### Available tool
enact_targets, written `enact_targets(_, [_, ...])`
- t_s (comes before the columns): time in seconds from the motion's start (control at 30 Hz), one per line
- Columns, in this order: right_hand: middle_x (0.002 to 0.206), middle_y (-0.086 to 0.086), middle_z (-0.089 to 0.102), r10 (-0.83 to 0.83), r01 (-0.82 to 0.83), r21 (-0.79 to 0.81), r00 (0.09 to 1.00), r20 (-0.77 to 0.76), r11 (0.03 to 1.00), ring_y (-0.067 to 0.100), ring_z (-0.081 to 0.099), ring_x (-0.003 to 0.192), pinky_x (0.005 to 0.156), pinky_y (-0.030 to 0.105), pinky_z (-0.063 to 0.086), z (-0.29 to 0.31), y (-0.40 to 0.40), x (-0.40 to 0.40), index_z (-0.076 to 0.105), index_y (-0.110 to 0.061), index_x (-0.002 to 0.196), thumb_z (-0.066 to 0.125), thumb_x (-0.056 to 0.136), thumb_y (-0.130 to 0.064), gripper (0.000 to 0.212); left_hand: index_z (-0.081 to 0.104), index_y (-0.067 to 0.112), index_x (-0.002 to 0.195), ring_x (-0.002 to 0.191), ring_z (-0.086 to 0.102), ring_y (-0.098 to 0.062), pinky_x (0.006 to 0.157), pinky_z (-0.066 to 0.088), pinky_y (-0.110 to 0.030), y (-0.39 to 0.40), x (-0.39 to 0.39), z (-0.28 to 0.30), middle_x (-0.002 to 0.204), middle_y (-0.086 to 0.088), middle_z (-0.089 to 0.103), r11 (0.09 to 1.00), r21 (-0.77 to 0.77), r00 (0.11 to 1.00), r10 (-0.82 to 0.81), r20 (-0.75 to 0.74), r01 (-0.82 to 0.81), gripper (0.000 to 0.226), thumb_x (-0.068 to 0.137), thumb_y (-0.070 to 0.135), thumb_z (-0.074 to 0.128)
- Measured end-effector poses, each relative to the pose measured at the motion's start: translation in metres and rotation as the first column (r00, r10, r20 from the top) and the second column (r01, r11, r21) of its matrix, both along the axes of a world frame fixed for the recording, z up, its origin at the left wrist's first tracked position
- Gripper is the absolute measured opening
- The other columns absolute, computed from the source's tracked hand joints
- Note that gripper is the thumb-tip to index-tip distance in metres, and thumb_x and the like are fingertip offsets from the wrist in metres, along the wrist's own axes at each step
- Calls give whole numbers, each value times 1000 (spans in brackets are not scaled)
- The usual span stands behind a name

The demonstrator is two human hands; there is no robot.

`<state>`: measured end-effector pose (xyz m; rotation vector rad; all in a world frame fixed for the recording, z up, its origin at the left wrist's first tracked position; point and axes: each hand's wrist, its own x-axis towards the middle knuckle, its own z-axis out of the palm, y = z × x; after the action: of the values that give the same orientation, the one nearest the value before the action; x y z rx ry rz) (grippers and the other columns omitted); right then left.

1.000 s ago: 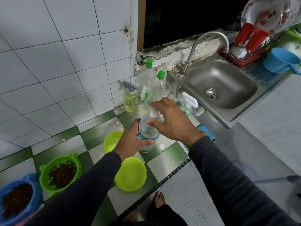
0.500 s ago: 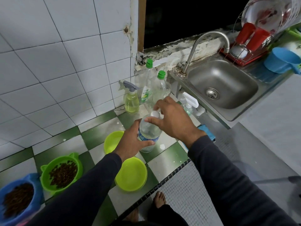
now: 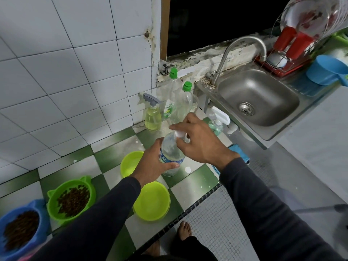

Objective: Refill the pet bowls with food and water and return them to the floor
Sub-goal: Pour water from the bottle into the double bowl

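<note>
Left of the water bottle (image 3: 170,153) I see both food bowls (image 3: 72,201) filled. My left hand (image 3: 152,164) grips the bottle's body; my right hand (image 3: 199,142) has re-pinched the white cap (image 3: 179,134), still twisting. Yellow-green bowls (image 3: 151,201) below await water.

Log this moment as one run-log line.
left hand: holds water bottle | right hand: pinches cap | yellow-green bowls: no kibble

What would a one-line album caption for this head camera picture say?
Left hand grips water bottle, right hand pinches its cap.
</note>
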<state>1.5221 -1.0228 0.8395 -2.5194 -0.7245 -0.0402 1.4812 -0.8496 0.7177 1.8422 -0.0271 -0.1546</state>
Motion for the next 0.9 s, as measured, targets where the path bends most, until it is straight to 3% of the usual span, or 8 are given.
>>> enact_targets(0.07, [102,-5,44,14,-14,19,1000,3,1000,12,48,95,85,28,46,0,-1,-1,62,-27,135,64,81,-26,55,49,51,126,115,64,-1,97,57,-32,0,0,1,123,21,66,1000,7,1000,2,7,-2,79,67,26,96])
enact_targets(0.13, [105,-4,47,-45,45,-6,999,11,999,15,52,99,87,32,48,2,1,-1,60,-26,134,67,82,-45,56,48,54,125,115,64,-2,96,58,-32,0,0,1,123,19,66,1000,10,1000,-4,7,4,79,68,26,96])
enact_targets(0.23, [95,-3,53,-101,104,-84,994,46,991,18,57,85,74,34,49,4,3,1,66,-22,109,65,85,-62,47,48,52,126,115,63,-1,96,58,-32,0,0,1,122,19,66,1000,12,1000,-7,-7,7,80,67,28,96])
enact_targets(0.47, [90,-2,54,-142,119,211,985,99,970,8,48,70,71,26,45,-5,-2,-1,72,-21,109,65,85,-33,27,48,43,133,117,63,-2,98,58,-36,-1,0,0,125,19,65,1000,3,1000,-8,-10,8,83,67,28,95])
enact_targets(0.6, [89,-4,59,-350,326,415,937,-20,849,4,53,73,68,15,42,-23,-13,-6,73,-21,100,69,81,-23,19,47,41,135,118,61,1,100,56,-32,-2,1,1,127,21,63,1000,11,1000,-9,-10,9,84,67,30,96])
enact_targets(0.67, [85,-7,59,-457,464,450,879,-132,763,4,53,71,67,19,45,-44,-18,-13,69,-21,94,69,81,-22,13,47,42,135,118,60,2,99,56,-31,-1,1,1,128,22,62,1000,17,1000,-10,-13,10,84,68,30,96])
enact_targets(0.77, [78,-3,63,-552,645,383,764,-335,661,14,58,71,65,28,49,-83,-25,-25,62,-17,86,71,83,-18,9,47,40,137,119,60,1,99,55,-31,-1,-1,1,129,21,62,1000,19,1000,-4,-1,4,85,68,31,96])
enact_targets(0.9, [72,-1,65,-579,657,61,701,-417,751,14,55,64,53,12,35,-132,-29,-47,63,-12,78,75,84,-27,20,47,41,136,119,60,2,97,54,-24,-1,-2,1,129,22,63,1000,25,1000,3,9,-4,85,68,28,95])
